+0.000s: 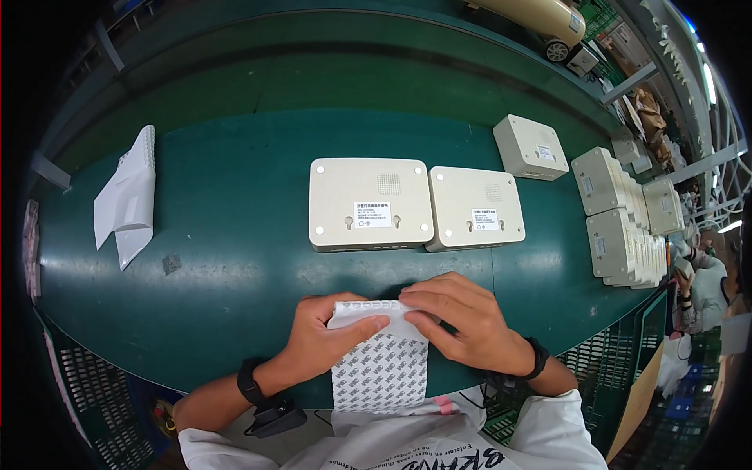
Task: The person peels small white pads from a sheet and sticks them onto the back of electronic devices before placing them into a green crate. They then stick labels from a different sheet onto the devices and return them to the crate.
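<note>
The printed sheet (380, 372) is at the near edge of the green bench (235, 294), in front of the person's body, with its lower end hanging toward the white shirt (407, 442). The left hand (333, 333) has a firm grip on the sheet's upper left, its thumb flat across the face and the fingers behind. That hold probably steadies the paper and keeps the folded top edge raised. The right hand (466, 325) has a narrow grip, its thumb and fingertips drawn together at the right end of that edge. I cannot tell whether they pinch paper or one of the small round pieces there. Working at the fold likely makes those pieces easier to reach.

Beyond the hands, a cream box (370, 188) and a second cream box (478, 192) lie side by side, just touching or nearly so. Their labelled faces are up, which seems to leave the corners open to the hands. A third box (533, 141) sits farther off to the right, and stacked boxes (619, 243) fill the right end, probably kept aside so the middle has room. A loose white sheet (135, 205) lies bent on the far left, away from the working area.

The printed sheet is white, covered in rows of small dark marks. Its top is turned over to a plain white band, with a row of pale, rounded pieces along the edge.
</note>
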Motion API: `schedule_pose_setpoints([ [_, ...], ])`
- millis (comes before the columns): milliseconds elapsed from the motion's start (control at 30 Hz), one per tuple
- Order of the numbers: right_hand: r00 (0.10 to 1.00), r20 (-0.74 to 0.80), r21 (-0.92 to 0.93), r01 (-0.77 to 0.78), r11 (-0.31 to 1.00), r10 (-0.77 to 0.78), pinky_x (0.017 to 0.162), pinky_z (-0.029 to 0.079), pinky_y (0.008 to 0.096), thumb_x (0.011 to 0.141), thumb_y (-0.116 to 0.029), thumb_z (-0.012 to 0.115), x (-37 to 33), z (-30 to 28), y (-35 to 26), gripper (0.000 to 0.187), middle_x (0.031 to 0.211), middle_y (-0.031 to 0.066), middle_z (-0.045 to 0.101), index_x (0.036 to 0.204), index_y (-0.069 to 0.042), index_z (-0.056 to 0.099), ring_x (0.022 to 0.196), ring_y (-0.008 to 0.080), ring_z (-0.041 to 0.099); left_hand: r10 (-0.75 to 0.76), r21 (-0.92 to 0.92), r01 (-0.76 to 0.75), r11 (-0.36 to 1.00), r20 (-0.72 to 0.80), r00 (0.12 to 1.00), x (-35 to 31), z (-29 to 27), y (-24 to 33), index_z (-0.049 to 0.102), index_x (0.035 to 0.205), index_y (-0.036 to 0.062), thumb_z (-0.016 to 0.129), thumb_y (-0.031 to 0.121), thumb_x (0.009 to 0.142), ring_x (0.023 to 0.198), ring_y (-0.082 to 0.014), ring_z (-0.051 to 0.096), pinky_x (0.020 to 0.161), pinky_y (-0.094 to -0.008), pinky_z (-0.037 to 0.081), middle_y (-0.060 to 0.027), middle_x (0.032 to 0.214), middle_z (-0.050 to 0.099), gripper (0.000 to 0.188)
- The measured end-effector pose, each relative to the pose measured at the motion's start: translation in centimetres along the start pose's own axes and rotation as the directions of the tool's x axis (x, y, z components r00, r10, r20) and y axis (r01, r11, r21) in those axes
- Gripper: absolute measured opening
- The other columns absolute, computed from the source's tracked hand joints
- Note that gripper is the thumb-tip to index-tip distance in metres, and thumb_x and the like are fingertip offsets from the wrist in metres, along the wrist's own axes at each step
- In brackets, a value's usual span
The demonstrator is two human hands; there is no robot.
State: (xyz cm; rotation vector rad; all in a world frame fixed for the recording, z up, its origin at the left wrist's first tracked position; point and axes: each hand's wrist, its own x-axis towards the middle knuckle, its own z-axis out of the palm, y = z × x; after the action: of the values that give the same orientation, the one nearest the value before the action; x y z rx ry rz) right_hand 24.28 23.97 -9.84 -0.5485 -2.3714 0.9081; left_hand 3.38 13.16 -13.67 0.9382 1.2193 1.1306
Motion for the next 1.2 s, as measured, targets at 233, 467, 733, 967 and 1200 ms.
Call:
schedule_pose_setpoints([
  [233, 0.982, -0.108, -0.234, 0.128, 0.964, -0.157, 0.070, 0.055, 0.0344, 0.075, 0.002, 0.080, 0.0, 0.9, -0.3, 0.024, 0.096, 0.0118, 0.073, 0.095, -0.001, 0.067, 0.085, 0.0276, 0.069, -0.018, 0.072, 0.021, 0.997, -0.042, 0.999, 0.1, 0.0, 0.0, 0.072, 0.099, -0.0036, 0.078, 0.009, 0.088, 0.075, -0.0085, 0.068, 0.065, -0.0244, 0.056, -0.0070, 0.086, 0.075, 0.018],
  [467, 0.990, -0.140, -0.034, 0.012, 0.999, -0.017, 0.067, 0.055, 0.0339, 0.071, 0.008, 0.080, -0.5, 1.1, 0.4, 0.028, 0.093, 0.0115, 0.072, 0.091, -0.002, 0.063, 0.082, 0.0275, 0.069, -0.003, 0.011, 0.004, 1.000, -0.057, 0.998, 0.3, 0.2, -0.1, 0.074, 0.098, -0.0024, 0.078, 0.015, 0.090, 0.071, -0.0037, 0.064, 0.061, -0.0217, 0.051, -0.0034, 0.081, 0.074, 0.019],
  [733, 0.978, -0.108, -0.199, 0.156, 0.968, -0.180, 0.068, 0.055, 0.0327, 0.076, 0.010, 0.077, -0.9, -0.2, 0.5, 0.030, 0.093, 0.0115, 0.072, 0.098, -0.001, 0.060, 0.082, 0.0273, 0.069, -0.018, 0.043, 0.021, 0.999, -0.077, 0.997, 0.5, 0.3, 0.2, 0.073, 0.098, -0.0030, 0.078, 0.014, 0.090, 0.072, -0.0046, 0.064, 0.062, -0.0225, 0.052, -0.0036, 0.081, 0.074, 0.020],
  [967, 0.996, -0.054, 0.049, -0.071, 0.996, 0.073, 0.070, 0.056, 0.0328, 0.078, 0.008, 0.076, 0.6, -2.3, 1.0, 0.028, 0.097, 0.0128, 0.072, 0.099, -0.001, 0.060, 0.085, 0.0278, 0.069, -0.036, 0.016, 0.037, 0.999, -0.082, 0.996, 0.2, 0.3, 0.2, 0.073, 0.099, -0.0037, 0.077, 0.014, 0.090, 0.072, -0.0048, 0.064, 0.062, -0.0227, 0.052, -0.0047, 0.082, 0.074, 0.020],
  [1200, 0.995, -0.035, -0.050, 0.093, 0.994, -0.094, 0.071, 0.055, 0.0340, 0.076, 0.008, 0.076, -0.1, 0.2, 1.0, 0.030, 0.097, 0.0129, 0.072, 0.100, -0.001, 0.061, 0.085, 0.0283, 0.069, -0.009, 0.043, 0.013, 0.999, -0.071, 0.997, 0.3, 0.3, 0.0, 0.073, 0.099, -0.0036, 0.078, 0.014, 0.090, 0.072, -0.0049, 0.065, 0.061, -0.0229, 0.051, -0.0050, 0.082, 0.074, 0.020],
])
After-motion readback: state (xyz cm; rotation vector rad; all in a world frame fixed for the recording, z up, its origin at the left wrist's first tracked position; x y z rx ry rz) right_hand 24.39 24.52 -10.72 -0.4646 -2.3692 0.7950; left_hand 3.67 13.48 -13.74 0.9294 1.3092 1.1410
